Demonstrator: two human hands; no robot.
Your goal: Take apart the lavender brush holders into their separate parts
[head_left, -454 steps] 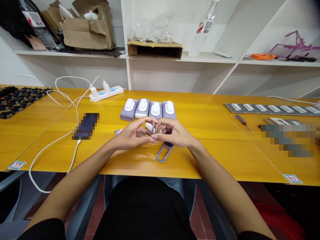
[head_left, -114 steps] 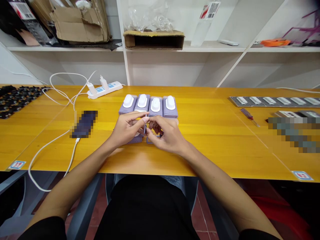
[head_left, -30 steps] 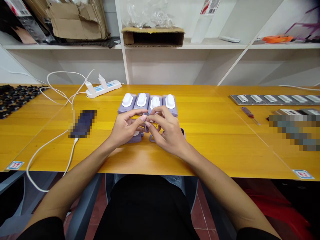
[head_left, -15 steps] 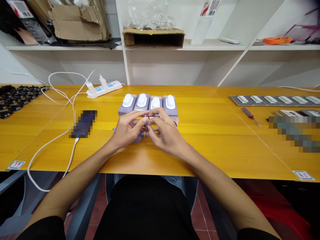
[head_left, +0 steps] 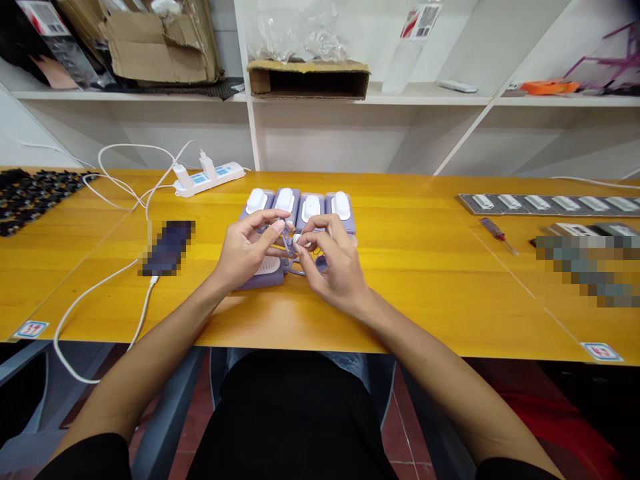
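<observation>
Left hand (head_left: 245,250) and right hand (head_left: 327,263) meet fingertip to fingertip, both pinching a small lilac strap loop (head_left: 291,243) just above a lilac device (head_left: 263,273) lying on the yellow table (head_left: 425,293). Best to keep the pinch tight and the wrists steady — the part is tiny. Four finished units (head_left: 299,207) stand behind; white shelves (head_left: 350,127) beyond.

Just beyond the hands, a row of 4 lilac devices (head_left: 299,208) is blocking the way toward the shelf wall (head_left: 330,143). To the left, a white cable (head_left: 100,288), a phone (head_left: 167,248) and a power strip (head_left: 209,179) are crowding the table (head_left: 425,280). To the right, bare tabletop is lying open as far as the screwdriver (head_left: 498,235) and metal strip (head_left: 550,203).
</observation>
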